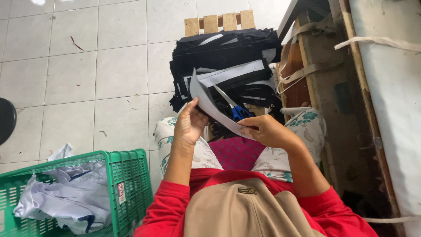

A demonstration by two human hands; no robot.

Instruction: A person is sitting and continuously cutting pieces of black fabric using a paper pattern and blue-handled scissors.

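Both hands hold one grey fabric piece (206,102) above my lap. My left hand (189,123) grips its left edge with the thumb on top. My right hand (265,130) pinches its lower right end. The piece stands tilted, its upper corner pointing up. Just behind it, blue-handled scissors (234,108) lie on a pile of black and grey fabric strips (228,61). That pile rests on a wooden stool (219,22) in front of my knees.
A green plastic basket (127,175) with white and pale fabric pieces stands at the lower left on the white tiled floor (87,79). A wooden table frame (324,79) with cloth straps runs along the right. A dark round object (5,120) sits at the left edge.
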